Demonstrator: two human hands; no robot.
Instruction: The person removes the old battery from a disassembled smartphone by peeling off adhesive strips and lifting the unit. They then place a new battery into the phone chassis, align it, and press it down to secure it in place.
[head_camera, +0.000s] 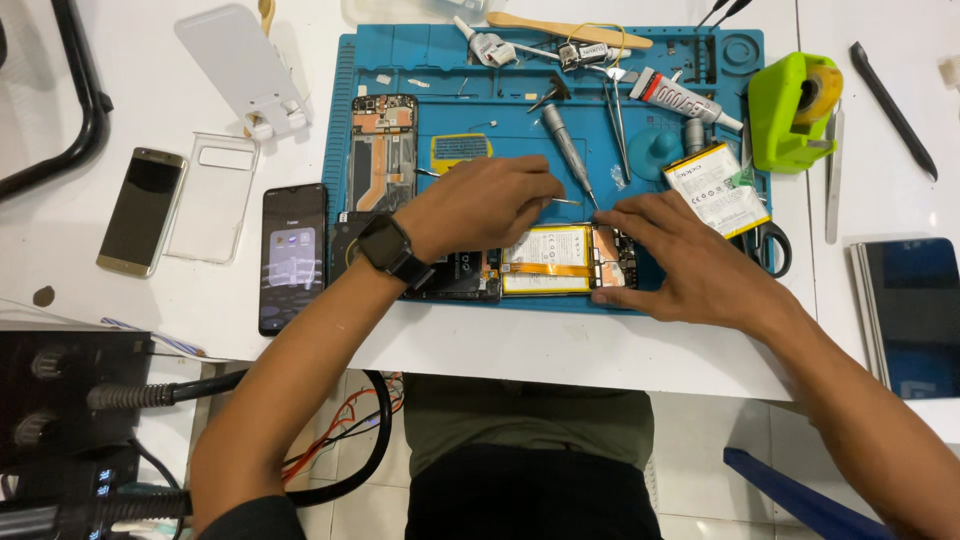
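Note:
An opened phone (560, 262) with its yellow battery showing lies on the blue repair mat (520, 120). My left hand (480, 205), with a dark watch on the wrist, hovers over the phone's upper edge and pinches thin metal tweezers (566, 201) that point right. My right hand (685, 258) rests flat on the phone's right end, fingers spread and pressing it onto the mat.
A second opened phone (382, 152), a grey screwdriver (566, 150), a glue tube (685, 98) and a loose battery (717, 188) lie on the mat. A lit phone (293, 256), a clear case (213, 196), a gold phone (142, 210) sit left; a green tape dispenser (792, 108) and a tablet (912, 315) right.

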